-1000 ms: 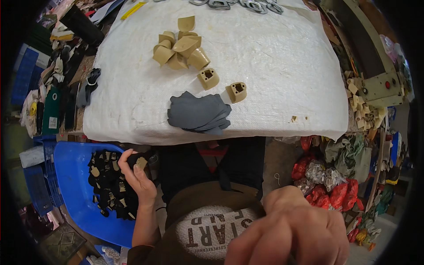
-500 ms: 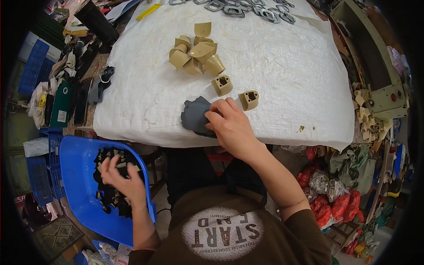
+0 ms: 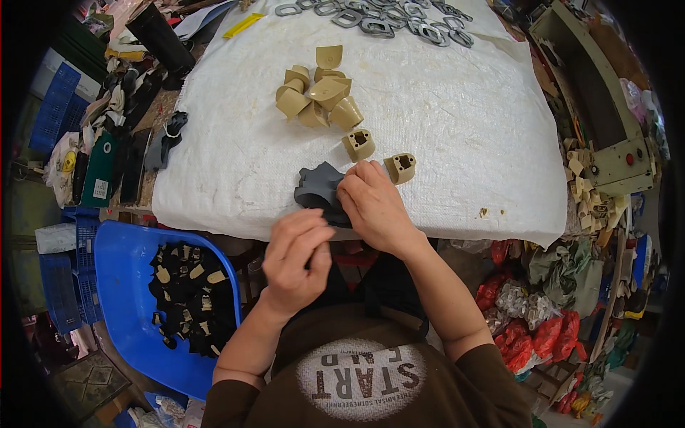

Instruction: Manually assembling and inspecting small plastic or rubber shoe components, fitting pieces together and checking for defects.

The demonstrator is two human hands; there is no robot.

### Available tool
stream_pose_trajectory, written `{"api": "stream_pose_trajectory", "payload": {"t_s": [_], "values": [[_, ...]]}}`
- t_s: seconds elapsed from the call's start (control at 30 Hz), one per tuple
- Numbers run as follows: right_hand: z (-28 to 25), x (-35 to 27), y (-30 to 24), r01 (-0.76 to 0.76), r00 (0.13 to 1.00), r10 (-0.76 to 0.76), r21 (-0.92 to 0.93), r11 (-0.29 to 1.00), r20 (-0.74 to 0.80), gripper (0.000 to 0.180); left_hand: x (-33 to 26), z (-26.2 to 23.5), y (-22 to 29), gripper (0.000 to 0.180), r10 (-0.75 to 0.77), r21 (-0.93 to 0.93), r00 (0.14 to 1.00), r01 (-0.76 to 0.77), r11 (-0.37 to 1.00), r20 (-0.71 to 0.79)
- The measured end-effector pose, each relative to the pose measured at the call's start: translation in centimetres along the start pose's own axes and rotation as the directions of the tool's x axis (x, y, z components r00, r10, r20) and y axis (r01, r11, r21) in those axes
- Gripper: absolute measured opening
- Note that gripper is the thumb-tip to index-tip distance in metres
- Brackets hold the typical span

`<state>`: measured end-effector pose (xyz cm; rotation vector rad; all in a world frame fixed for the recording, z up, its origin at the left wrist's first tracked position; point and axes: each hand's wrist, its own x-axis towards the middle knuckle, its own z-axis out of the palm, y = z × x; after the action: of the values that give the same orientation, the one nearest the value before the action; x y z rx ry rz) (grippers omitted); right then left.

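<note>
My right hand (image 3: 372, 205) rests on a stack of dark grey cut pieces (image 3: 319, 187) at the near edge of a table covered with white woven sheet (image 3: 464, 128), fingers pinching its edge. My left hand (image 3: 297, 253) hovers just below that stack with fingers curled; whether a small piece sits inside them is hidden. Two tan moulded parts (image 3: 359, 143) (image 3: 400, 167) stand just beyond my right hand. Farther back lies a heap of tan curved pieces (image 3: 317, 93).
A blue plastic chair (image 3: 121, 285) at lower left holds a pile of black and tan pieces (image 3: 189, 299). Grey metal rings (image 3: 385, 18) line the table's far edge. Clutter fills the left side; a machine (image 3: 606, 121) and bagged scraps (image 3: 528, 314) stand right.
My left hand has come up from the blue chair's pile to the table edge beside the grey stack. My right hand stays on the stack.
</note>
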<state>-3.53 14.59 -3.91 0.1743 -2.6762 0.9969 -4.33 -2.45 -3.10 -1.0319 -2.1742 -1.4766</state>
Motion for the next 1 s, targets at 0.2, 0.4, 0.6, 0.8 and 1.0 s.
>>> {"api": "stream_pose_trajectory", "payload": {"t_s": [0.2,0.4,0.6,0.8,1.0], "values": [[-0.6,-1.4,0.4,-0.111,0.886,0.303,0.472,0.875,-0.353,0.003,0.4,2.3,-1.7,0.024,-0.058,0.23,0.991,0.029,0.973,0.122],[-4.8,-2.9,-0.4,0.049,0.784,-0.023,0.025,0.999,-0.62,0.015,1.1,1.9,-0.4,0.037,-0.173,0.102,0.984,0.167,0.981,0.048],[-4.4,-3.4,-1.9,0.195,0.929,-0.26,-0.249,0.948,-0.262,0.022,1.4,2.8,1.7,0.034,-0.371,-0.523,0.864,0.502,0.688,0.341],[-2.4,-2.3,4.2,-0.133,0.917,-0.019,-0.351,0.927,-0.399,0.039,1.8,3.7,1.6,0.042,-0.575,-0.728,0.701,0.64,0.245,0.422],[-2.3,-1.9,7.0,-0.266,0.823,0.122,-0.186,0.946,-0.555,0.05,0.8,2.9,1.3,0.042,-0.572,-0.808,0.67,0.589,0.022,0.473]]}}
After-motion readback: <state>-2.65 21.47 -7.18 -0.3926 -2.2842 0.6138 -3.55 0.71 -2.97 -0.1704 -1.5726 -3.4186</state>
